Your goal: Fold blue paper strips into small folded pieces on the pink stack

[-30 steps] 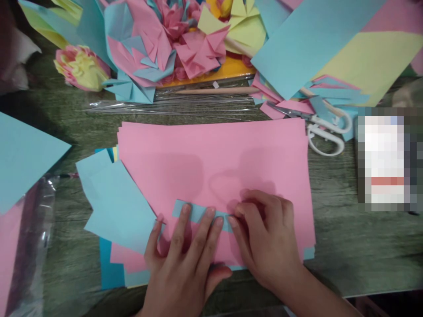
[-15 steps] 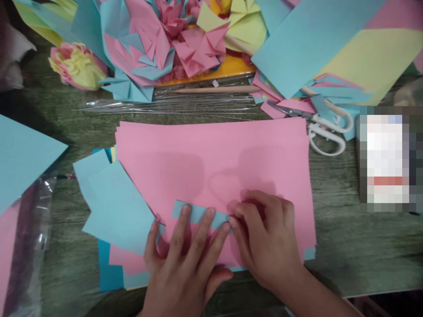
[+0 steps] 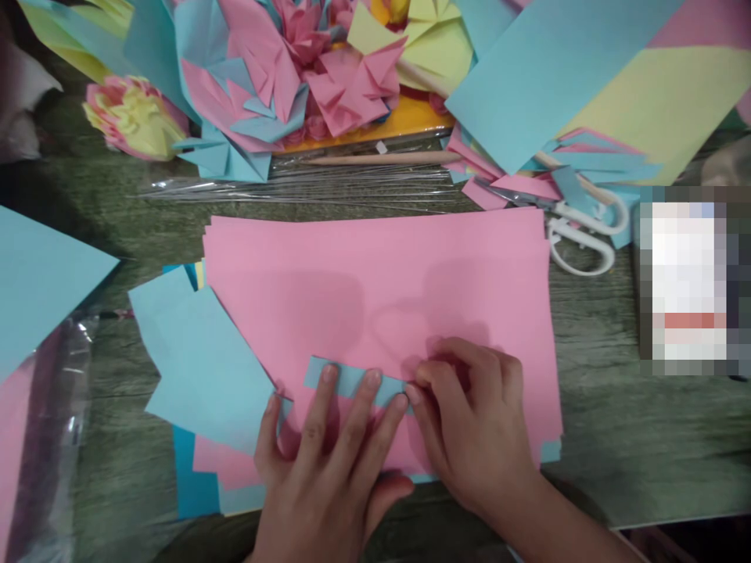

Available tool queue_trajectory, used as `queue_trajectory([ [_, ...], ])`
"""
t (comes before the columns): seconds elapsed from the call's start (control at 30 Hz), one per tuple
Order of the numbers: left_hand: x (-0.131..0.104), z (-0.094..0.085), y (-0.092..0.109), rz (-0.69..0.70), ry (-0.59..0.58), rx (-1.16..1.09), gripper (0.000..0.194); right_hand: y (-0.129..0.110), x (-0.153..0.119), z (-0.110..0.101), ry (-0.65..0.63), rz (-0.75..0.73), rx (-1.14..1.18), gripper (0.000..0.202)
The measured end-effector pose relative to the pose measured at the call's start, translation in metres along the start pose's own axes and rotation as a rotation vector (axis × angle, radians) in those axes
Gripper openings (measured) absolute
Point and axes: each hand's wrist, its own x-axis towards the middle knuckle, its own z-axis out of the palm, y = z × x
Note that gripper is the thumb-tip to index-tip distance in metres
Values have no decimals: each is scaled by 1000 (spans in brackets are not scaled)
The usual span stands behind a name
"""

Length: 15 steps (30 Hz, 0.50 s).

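A narrow light blue paper strip (image 3: 350,381) lies on a stack of pink paper sheets (image 3: 375,266). My left hand (image 3: 328,461) presses down with fingers spread, several fingertips resting on the strip and the little finger by a larger light blue paper piece (image 3: 205,360). At the strip's right end, my right hand (image 3: 481,414) pinches the edge between thumb and bent fingers, close to my left index fingertip. The palm side of my right hand is hidden.
White-handled scissors (image 3: 580,234) lie right of the stack, beside paper scraps (image 3: 610,160). Behind it are thin wires (image 3: 305,188), a wooden stick (image 3: 381,159) and folded paper flowers (image 3: 355,86). A blurred-out object (image 3: 684,274) stands at the right.
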Motion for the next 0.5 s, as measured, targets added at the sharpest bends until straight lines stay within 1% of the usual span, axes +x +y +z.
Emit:
queue_trajectory([
  [0.17,-2,0,0,2,18,-16,56,0,0,-2,3,-7,10,10],
  [0.27,-3,0,1,-22,20,6,58,0,1,-3,1,-6,17,10],
  [0.5,-5,2,7,-40,30,14,61,0,-1,-4,-28,-4,31,19],
])
